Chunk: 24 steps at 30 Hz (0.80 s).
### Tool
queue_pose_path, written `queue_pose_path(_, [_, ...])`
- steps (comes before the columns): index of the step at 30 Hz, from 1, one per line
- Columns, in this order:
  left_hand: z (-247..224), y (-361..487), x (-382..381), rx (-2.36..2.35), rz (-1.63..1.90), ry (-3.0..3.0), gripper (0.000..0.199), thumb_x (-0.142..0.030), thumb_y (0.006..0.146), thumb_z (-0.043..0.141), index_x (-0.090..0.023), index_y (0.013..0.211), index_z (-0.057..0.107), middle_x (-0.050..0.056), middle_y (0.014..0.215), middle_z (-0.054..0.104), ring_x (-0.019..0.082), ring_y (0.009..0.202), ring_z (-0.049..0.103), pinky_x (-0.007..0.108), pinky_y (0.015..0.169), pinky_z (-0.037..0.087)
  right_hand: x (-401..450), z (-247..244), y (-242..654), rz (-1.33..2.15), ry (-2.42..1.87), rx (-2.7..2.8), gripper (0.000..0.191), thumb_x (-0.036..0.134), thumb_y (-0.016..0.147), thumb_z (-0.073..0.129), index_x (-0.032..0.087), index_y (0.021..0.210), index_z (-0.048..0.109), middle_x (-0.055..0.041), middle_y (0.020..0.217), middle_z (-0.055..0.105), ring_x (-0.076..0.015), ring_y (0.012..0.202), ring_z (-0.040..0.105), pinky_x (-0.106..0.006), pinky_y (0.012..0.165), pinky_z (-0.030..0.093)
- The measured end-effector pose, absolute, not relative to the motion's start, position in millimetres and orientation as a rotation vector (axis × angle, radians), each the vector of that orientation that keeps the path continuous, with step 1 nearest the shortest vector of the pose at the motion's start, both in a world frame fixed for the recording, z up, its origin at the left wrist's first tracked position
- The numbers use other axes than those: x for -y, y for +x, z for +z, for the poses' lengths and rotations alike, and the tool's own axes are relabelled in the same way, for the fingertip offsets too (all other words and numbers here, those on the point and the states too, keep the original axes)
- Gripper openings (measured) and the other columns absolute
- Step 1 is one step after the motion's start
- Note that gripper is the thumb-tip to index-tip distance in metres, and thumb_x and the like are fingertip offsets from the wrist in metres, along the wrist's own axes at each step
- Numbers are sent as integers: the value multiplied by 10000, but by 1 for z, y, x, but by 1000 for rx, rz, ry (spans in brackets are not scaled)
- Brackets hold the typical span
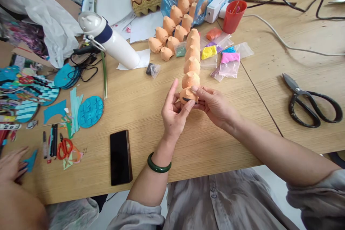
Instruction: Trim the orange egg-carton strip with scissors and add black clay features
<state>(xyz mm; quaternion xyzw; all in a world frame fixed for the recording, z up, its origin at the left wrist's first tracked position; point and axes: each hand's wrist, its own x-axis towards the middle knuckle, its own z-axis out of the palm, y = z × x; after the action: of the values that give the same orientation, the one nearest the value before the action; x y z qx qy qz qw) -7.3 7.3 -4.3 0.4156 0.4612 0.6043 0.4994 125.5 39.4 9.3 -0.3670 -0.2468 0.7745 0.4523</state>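
Note:
A chain of orange egg-carton cups (192, 65) runs up the table away from me. My left hand (175, 112) and my right hand (212, 105) both grip its nearest cup (188, 95), which has a small black mark (185, 99) on it. My right fingertips pinch that cup from the right, while my left thumb presses on it from below and my left index finger stands apart. A green bangle (159, 163) circles my left wrist. Beyond the chain, more orange cups (172, 25) lie in a loose row.
Small bags of coloured modelling clay (230, 59) lie right of the chain. Black-handled scissors (304, 102) and a phone (120, 157) rest on the wooden table (151, 115). Blue cut-outs (90, 111) lie left, near a co-worker's hand (10, 165). A white bottle (113, 41) lies behind.

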Motion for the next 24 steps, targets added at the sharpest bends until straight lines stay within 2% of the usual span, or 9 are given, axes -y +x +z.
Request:
queue_pose_path(3, [-3, -4, -6, -1155, 1467, 989, 758, -357, 775, 892, -298, 1466, 584, 16, 972, 754, 81, 611, 641, 187, 543, 499, -39, 8, 125, 1917, -926, 626, 430, 535, 650, 940, 201, 816, 725, -20, 797, 738, -145, 707, 689, -277, 706, 618])
queue_pose_path(7, [-5, -3, -6, -1165, 1461, 943, 757, -352, 761, 903, -304, 1452, 596, -24, 862, 709, 48, 528, 551, 170, 470, 433, -40, 4, 124, 1918, -926, 643, 425, 542, 666, 931, 209, 764, 686, 5, 752, 703, -128, 704, 678, -277, 721, 618])
queue_pose_path(11, [-6, -7, -8, -1111, 1424, 884, 727, -329, 728, 926, -336, 1398, 642, -41, 839, 670, 31, 518, 482, 147, 421, 352, -42, 2, 125, 1930, -916, 660, 428, 543, 667, 928, 201, 765, 690, -6, 776, 720, -133, 714, 681, -265, 701, 614])
queue_pose_path(17, [-2, -8, -9, -993, 1411, 787, 492, -355, 765, 888, -314, 1237, 755, -60, 700, 615, 15, 442, 270, 166, 380, 237, -45, 7, 127, 1958, -845, 622, 397, 526, 726, 895, 190, 865, 737, -36, 901, 777, -141, 777, 712, -249, 746, 638])
queue_pose_path(20, [2, -9, -11, -963, 1464, 724, 438, -286, 734, 913, -325, 1152, 790, -59, 733, 621, 13, 460, 266, 173, 384, 233, -46, 11, 126, 1975, -849, 630, 406, 556, 777, 845, 189, 896, 718, -52, 905, 771, -158, 792, 717, -275, 745, 648])
queue_pose_path(24, [8, -14, -15, -878, 1521, 642, 396, -230, 711, 928, -313, 1080, 811, -56, 752, 623, 10, 478, 258, 163, 392, 240, -43, 16, 125, 1828, -977, 748, 455, 600, 778, 820, 197, 893, 643, -35, 856, 712, -154, 722, 692, -292, 651, 633])
